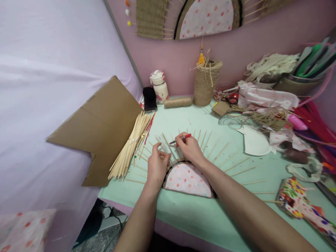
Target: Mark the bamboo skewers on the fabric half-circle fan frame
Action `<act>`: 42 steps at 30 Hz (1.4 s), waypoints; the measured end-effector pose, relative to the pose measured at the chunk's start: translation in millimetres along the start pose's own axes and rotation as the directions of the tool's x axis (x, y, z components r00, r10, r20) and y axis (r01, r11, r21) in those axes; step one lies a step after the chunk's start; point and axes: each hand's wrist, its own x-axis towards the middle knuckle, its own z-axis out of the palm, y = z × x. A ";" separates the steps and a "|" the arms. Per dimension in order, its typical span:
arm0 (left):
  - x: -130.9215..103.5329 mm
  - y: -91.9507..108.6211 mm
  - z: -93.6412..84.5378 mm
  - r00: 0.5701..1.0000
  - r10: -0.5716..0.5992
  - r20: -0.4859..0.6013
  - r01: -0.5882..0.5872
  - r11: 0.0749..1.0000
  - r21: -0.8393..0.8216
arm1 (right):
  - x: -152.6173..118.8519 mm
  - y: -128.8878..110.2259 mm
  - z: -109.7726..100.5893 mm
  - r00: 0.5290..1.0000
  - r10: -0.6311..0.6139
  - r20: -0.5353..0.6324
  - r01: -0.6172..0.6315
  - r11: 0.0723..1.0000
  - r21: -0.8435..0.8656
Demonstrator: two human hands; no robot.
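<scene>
A half-round piece covered in pink spotted fabric (pixel 187 180) lies on the table, with thin wooden sticks (pixel 228 159) fanning out from its curved edge. My left hand (pixel 159 159) holds a clear ruler (pixel 164 145) between thumb and fingers, laid along the sticks at the upper left of the curve. In my right hand (pixel 189 147) is a red pen (pixel 187 136), gripped in a writing hold. Its dark tip points left, close to the ruler; whether it touches a stick I cannot tell.
A tied bundle of sticks (pixel 131 145) leans by a cardboard sheet (pixel 102 122) at left. Behind stand a white bottle (pixel 159 87), a twine roll (pixel 177 102) and a big twine spool (pixel 206 84). Fabric scraps (pixel 267 98) and a white cutout (pixel 256 141) crowd the right. A flowered pouch (pixel 294 197) lies nearer.
</scene>
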 end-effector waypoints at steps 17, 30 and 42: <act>-3.8 5.9 -11.2 0.996 -0.033 -0.086 0.016 0.982 -0.187 | -5.7 -17.9 -9.5 0.991 -0.058 -0.120 0.073 0.990 0.124; -41.8 -23.3 -56.6 0.973 -0.156 -0.169 0.093 0.939 -0.330 | -63.7 -53.6 -45.4 0.981 -0.180 -0.078 0.178 0.984 -0.030; -28.7 -15.1 -30.9 0.978 -0.130 -0.161 0.085 0.962 -0.260 | -72.4 -21.7 -20.2 0.997 -0.077 0.011 0.077 0.997 0.010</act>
